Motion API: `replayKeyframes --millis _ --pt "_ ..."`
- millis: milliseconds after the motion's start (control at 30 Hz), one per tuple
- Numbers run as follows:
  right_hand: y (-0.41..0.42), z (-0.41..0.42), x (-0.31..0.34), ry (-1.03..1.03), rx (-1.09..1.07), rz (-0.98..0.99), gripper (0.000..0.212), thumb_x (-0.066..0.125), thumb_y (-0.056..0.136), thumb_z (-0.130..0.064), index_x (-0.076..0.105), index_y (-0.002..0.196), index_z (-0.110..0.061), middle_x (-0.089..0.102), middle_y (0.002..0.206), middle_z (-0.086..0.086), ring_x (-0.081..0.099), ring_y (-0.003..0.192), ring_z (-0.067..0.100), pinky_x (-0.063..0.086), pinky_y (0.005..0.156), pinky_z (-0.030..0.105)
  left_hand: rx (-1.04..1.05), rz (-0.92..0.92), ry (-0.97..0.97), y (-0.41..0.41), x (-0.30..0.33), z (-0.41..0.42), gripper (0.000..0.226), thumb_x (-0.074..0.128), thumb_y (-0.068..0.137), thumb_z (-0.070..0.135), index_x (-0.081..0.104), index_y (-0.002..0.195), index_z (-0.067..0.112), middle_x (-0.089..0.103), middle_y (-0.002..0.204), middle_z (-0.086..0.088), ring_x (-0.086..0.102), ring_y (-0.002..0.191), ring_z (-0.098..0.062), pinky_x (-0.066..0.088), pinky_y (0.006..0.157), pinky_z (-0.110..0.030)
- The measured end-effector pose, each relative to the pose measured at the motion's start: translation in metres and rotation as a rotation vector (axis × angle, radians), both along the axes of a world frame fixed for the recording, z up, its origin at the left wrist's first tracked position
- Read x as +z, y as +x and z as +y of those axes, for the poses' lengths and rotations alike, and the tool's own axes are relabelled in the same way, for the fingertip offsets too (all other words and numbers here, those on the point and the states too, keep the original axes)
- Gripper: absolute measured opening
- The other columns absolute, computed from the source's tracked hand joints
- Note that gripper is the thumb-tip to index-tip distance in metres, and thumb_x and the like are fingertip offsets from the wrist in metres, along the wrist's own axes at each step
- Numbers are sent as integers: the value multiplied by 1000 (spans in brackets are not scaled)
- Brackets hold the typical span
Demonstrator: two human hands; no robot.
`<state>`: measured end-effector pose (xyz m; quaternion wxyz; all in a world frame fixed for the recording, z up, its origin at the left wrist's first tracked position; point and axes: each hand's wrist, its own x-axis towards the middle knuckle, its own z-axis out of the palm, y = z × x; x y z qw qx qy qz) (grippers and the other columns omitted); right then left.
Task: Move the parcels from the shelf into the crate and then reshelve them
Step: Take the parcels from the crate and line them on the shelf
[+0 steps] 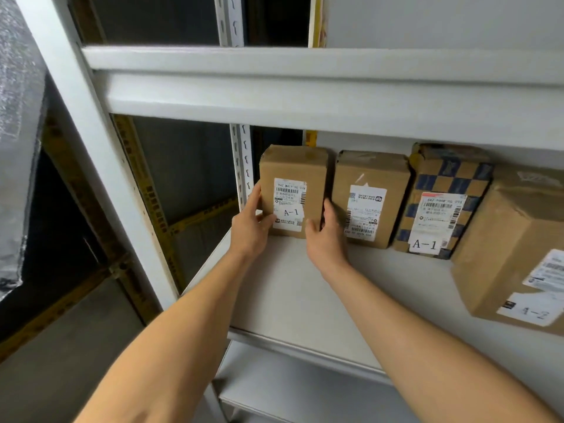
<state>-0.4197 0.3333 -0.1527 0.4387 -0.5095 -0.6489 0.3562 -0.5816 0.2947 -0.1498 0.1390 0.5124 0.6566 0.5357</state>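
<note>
We held the upright parcel [293, 190] between our left hand [251, 227] and right hand [325, 236], standing on the shelf [290, 288].

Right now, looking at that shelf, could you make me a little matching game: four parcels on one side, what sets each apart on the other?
Parcels:
1. leftmost parcel
2. second parcel
3. third parcel
4. rightmost parcel

Traits:
a. blue checked pattern
b. held by both hands
c. marked A-2
d. upside-down label, untouched

Pairs: 1-b, 2-d, 3-a, 4-c
</note>
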Motion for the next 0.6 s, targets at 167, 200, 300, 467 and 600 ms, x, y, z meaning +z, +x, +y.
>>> replayKeyframes --millis 167,200,300,467,600 --pt "0 4 -5 41 -80 3 65 57 104 -22 33 164 -26 52 158 3 52 141 24 44 116 38 -33 54 20 2 -1 10 84 64 98 1 30 161 45 62 130 20 62 110 -2 45 79 0" --pt "-1 5 -5 38 -95 14 63 55 104 -20 36 163 -28 56 155 3 55 137 24 45 113 33 -34 57 20 1 -1 10 85 65 98 1 29 161 46 62 129 21 63 108 0 44 78 1" --pt "-6 5 -5 33 -128 53 60 51 104 -15 41 161 -29 66 141 5 63 122 25 45 94 23 -28 77 9 0 0 11 86 65 97 2 29 161 47 65 130 18 64 108 -1 50 89 -13" --pt "-1 -3 -2 33 -71 49 64 54 101 -21 37 162 -35 65 141 -2 62 116 14 47 100 26 -32 89 -7 3 1 8 86 63 98 2 25 162 44 64 131 15 63 108 -4 46 83 -8" --pt "16 -4 -7 -8 27 73 70 54 91 -42 40 159 -36 57 154 -5 56 139 14 45 119 39 -48 68 -139 14 6 0 62 66 98 12 37 150 31 63 139 10 63 121 -15 52 91 -31"
